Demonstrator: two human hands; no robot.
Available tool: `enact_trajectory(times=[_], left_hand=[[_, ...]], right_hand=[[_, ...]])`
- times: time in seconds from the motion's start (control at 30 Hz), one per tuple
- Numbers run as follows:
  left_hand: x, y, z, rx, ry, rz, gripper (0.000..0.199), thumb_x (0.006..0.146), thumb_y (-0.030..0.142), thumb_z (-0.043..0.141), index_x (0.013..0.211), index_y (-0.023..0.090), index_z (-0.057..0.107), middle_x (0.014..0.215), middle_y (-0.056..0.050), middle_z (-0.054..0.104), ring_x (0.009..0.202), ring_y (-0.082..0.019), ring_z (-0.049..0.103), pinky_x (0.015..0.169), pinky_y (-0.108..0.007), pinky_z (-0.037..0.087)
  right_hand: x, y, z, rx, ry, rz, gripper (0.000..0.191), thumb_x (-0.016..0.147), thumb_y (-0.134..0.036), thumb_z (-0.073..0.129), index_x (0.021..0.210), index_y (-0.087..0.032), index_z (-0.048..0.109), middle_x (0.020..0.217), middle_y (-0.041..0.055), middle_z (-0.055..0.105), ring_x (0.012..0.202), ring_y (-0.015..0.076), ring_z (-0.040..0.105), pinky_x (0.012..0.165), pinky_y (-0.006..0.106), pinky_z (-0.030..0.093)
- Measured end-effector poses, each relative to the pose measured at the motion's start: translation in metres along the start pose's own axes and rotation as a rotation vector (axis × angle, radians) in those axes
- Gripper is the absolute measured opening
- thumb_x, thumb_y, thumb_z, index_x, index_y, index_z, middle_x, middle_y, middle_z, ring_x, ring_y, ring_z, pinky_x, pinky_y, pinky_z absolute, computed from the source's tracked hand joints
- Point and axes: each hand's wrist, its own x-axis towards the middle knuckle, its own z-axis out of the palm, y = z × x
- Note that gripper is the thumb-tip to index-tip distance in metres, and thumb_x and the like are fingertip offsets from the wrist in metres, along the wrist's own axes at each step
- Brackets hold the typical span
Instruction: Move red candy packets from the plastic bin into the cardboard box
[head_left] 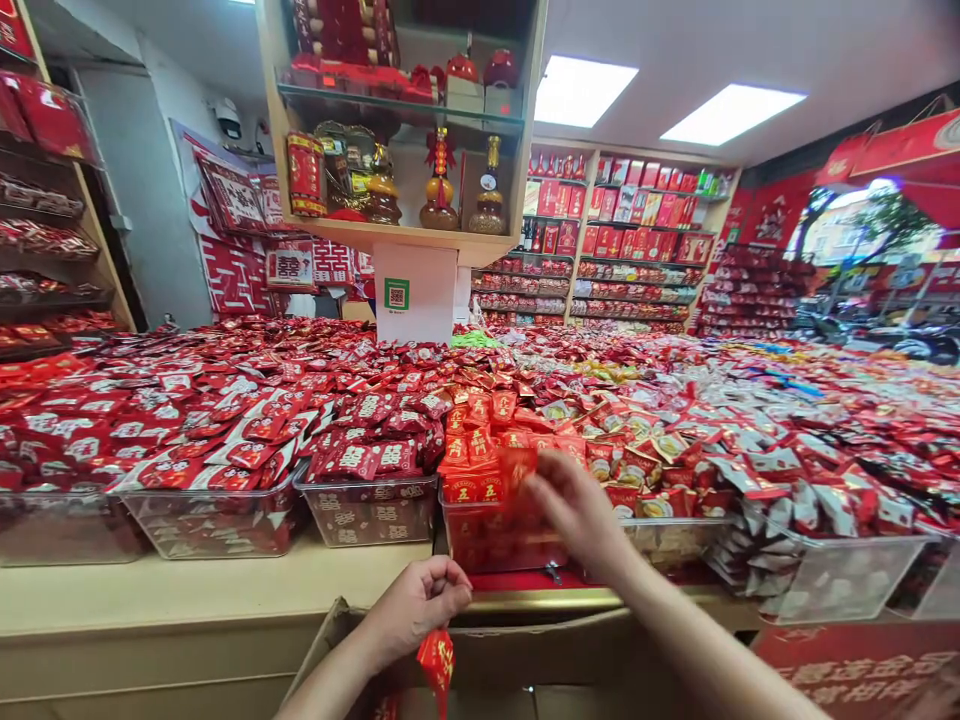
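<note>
My right hand (pixel 574 505) pinches a red candy packet (pixel 517 468) over a clear bin (pixel 502 545) heaped with bright red packets that carry gold characters. The held packet is blurred by motion. Lower down, my left hand (pixel 421 607) is closed, and a red packet with gold writing (pixel 437 662) hangs below its fingers. Beneath both hands stands an open cardboard box (pixel 570 650), with a little red showing inside at its lower left.
Clear bins of dark red packets (pixel 367 510) and of red and white packets (pixel 847 570) flank the middle bin. A display cabinet (pixel 405 235) with bottles rises behind, above a white panel with a QR code (pixel 397 293). Stocked shelves (pixel 585 220) line the back wall.
</note>
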Motion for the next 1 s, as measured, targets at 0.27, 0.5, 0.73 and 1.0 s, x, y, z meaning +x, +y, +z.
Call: enact_trajectory(times=[0.27,0.5,0.73,1.0], left_hand=[[-0.001,0.01,0.003,0.014,0.066,-0.044,0.037,0.065,0.049,0.061,0.073,0.014,0.053,0.053,0.008,0.042,0.048,-0.007,0.038,0.049,-0.021,0.03],[0.0,0.003,0.0,0.01,0.061,-0.018,0.032,0.068,0.045,0.059,0.074,0.014,0.053,0.053,0.008,0.042,0.049,-0.007,0.037,0.049,-0.021,0.03],[0.0,0.006,0.001,0.025,0.071,-0.023,0.033,0.068,0.046,0.059,0.073,0.014,0.053,0.053,0.008,0.042,0.05,-0.008,0.038,0.049,-0.021,0.031],[0.0,0.006,0.002,-0.01,0.076,-0.01,0.036,0.066,0.049,0.061,0.074,0.014,0.053,0.053,0.008,0.044,0.047,-0.007,0.04,0.048,-0.021,0.031]], right_hand=[[0.081,0.02,-0.056,-0.397,0.154,0.212,0.032,0.072,-0.045,0.051,0.087,-0.019,0.04,0.055,-0.0043,0.051,0.048,0.0135,0.046,0.047,0.024,0.032],[0.067,0.022,-0.044,-0.533,-0.016,0.23,0.021,0.074,-0.039,0.05,0.082,-0.02,0.043,0.054,-0.0033,0.054,0.049,0.0139,0.049,0.046,0.023,0.032],[0.063,0.015,-0.04,-0.727,-0.051,0.171,0.011,0.074,-0.029,0.051,0.079,-0.019,0.048,0.068,0.0029,0.061,0.064,0.0173,0.055,0.057,0.026,0.036],[0.051,0.016,-0.036,-0.889,-0.05,0.087,0.01,0.077,-0.025,0.046,0.069,-0.019,0.049,0.069,0.0046,0.057,0.071,0.0193,0.053,0.065,0.029,0.037]])
